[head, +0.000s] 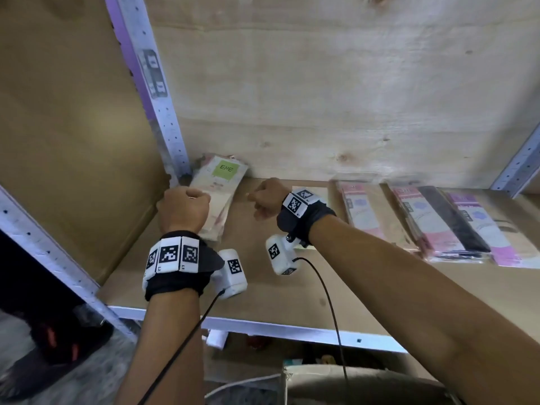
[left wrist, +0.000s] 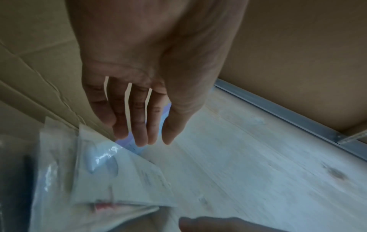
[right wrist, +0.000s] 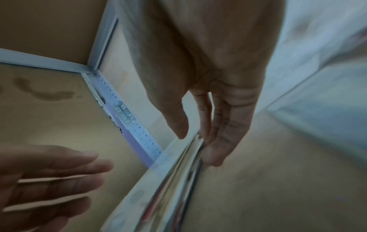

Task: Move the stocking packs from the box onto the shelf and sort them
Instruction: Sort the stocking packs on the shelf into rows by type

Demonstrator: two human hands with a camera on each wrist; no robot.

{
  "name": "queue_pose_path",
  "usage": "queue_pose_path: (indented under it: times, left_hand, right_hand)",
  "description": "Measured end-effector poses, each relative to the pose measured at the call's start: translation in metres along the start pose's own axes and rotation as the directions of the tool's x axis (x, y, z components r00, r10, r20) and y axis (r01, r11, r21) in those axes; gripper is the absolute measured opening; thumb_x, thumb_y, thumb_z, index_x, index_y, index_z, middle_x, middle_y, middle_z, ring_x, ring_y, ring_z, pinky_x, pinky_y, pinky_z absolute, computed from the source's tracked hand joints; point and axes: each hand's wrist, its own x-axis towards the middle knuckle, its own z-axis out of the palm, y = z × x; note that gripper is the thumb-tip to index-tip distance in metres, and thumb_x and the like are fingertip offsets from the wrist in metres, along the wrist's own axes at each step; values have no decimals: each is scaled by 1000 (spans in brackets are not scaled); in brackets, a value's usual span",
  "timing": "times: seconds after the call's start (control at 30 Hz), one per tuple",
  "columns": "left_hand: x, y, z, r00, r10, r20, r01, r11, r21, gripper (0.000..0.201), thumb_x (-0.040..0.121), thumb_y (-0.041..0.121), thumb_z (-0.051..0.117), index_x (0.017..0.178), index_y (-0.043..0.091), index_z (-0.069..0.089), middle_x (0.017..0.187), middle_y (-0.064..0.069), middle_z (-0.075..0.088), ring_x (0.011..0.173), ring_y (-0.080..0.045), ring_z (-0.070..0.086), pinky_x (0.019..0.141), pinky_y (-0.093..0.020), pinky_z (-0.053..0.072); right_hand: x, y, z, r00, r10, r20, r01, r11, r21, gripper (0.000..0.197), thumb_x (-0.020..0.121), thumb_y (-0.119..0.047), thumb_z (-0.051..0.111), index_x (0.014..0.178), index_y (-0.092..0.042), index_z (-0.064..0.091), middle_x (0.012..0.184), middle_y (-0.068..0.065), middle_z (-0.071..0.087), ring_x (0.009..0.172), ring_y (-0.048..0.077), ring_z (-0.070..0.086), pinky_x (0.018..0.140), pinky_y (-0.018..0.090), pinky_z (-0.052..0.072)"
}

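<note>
Head view: both forearms reach over the brown cardboard-lined shelf (head: 336, 287), left hand (head: 182, 209) and right hand (head: 267, 200) flanking the stack of clear-wrapped stocking packs with a green label (head: 217, 197) in the back-left corner. Left wrist view: left fingers (left wrist: 139, 125) straight, holding nothing. Right wrist view: right fingers (right wrist: 222, 133) extended flat against the stack's side, thumb apart.

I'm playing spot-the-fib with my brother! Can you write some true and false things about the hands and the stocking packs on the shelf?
1. The pack with the green label lies at the left end of the shelf. True.
2. The left hand is a tight fist. False: its fingers are straight.
3. The right hand has fingers against the stack's edge. True.
4. The pink packs lie left of both hands. False: they lie to the right.
5. A black pack lies among the packs on the right. True.
</note>
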Motion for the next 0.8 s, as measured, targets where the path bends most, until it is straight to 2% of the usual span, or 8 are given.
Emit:
queue_pose_path:
  times: [0.13,0.2,0.3,0.4,0.53,0.63,0.7,0.8]
  left_hand:
    - [4,-9,-5,999,-33,27,34,999,-21,21,90,19,66,104,9,77,115,-14,73,111,-36,64,100,-44,51]
    - [4,-10,-6,999,-33,22,33,999,-11,20,89,20,66,103,11,78,113,-13,73,109,-35,64,98,-44,52]
    - [7,-10,-6,1000,-26,17,27,999,-18,21,90,22,66,104,11,78,114,-11,74,107,-33,65,97,-44,53]
    - [9,-9,-3,1000,-31,3,31,999,-15,22,90,24,67,105,12,77,115,-10,74,108,-31,66,98,-42,52]
    - [7,-3,2,999,-35,16,36,999,-8,21,90,24,67,106,13,77,118,-10,72,110,-32,64,100,-41,51]
    - [0,5,8,999,-36,16,36,999,-26,21,90,23,67,106,14,77,120,-11,72,111,-32,65,100,-42,52]
    - [-5,11,12,1000,-20,7,20,999,-30,21,90,23,67,105,14,78,119,-10,72,112,-31,65,100,-40,52]
    - [-12,15,21,996,-33,83,41,994,-103,25,90,30,68,108,14,76,120,-11,71,114,-30,64,103,-38,49]
  right_hand:
    - [20,-12,33,1000,12,12,-14,985,169,30,87,-45,71,73,-23,55,76,0,64,49,10,67,51,28,57]
    - [29,-17,46,999,-48,-11,49,985,165,26,84,-46,74,79,-24,60,78,-5,64,68,16,69,68,36,60]
    - [39,-18,59,998,-67,0,66,985,160,39,75,-43,83,103,-20,68,102,4,73,92,26,68,86,44,57]
    - [42,-14,59,1000,-23,-4,23,984,176,57,71,-35,87,120,-13,67,116,10,72,104,32,69,92,51,55]
    - [39,-6,46,1000,-2,-9,4,987,164,50,77,-27,83,120,-7,67,119,16,70,108,36,67,95,51,54]
    - [25,3,29,998,-23,-60,35,976,215,31,83,-10,77,109,2,67,119,21,68,103,36,68,89,49,56]
    - [11,9,15,995,-44,-94,66,966,250,9,86,-3,72,86,-5,63,119,24,67,104,38,68,88,50,57]
    - [-11,19,-11,979,-94,-178,138,957,256,18,86,-9,73,76,-13,59,108,21,71,96,36,70,85,47,58]
